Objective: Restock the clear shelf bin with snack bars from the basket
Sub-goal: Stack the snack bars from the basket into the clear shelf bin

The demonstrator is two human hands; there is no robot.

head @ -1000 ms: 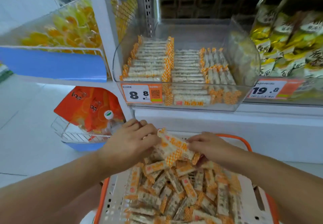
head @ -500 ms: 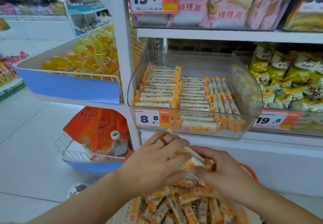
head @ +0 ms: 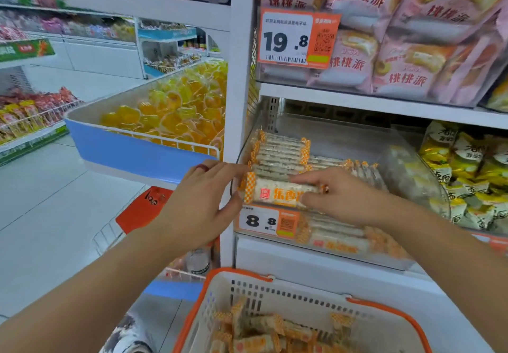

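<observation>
A white shop shelf unit (head: 242,83) fills the right of the view, its upper tier packed with pink cake bags (head: 412,36) behind an orange price tag (head: 298,37) reading 19.8. On the tier below sits the clear shelf bin (head: 406,171), already lined with neat rows of stocked bars (head: 280,151) and fronted by a tag marked 8.8 (head: 268,222). Low in the foreground stands the basket (head: 275,297) — white-walled with an orange rim — holding a loose heap of wrapped bars (head: 264,333). To the left, a blue-fronted bin (head: 137,154) carries yellow jelly cups (head: 176,107). Both arms reach up from the basket to the bin's front left corner: the left hand (head: 203,201), a red ring on one finger, cups one end of a small stack of snack bars (head: 277,193) between thumb and curled fingers, while the right hand (head: 343,195) grips the other end — the stack held level over the bin's front edge, just in front of the stocked rows.
</observation>
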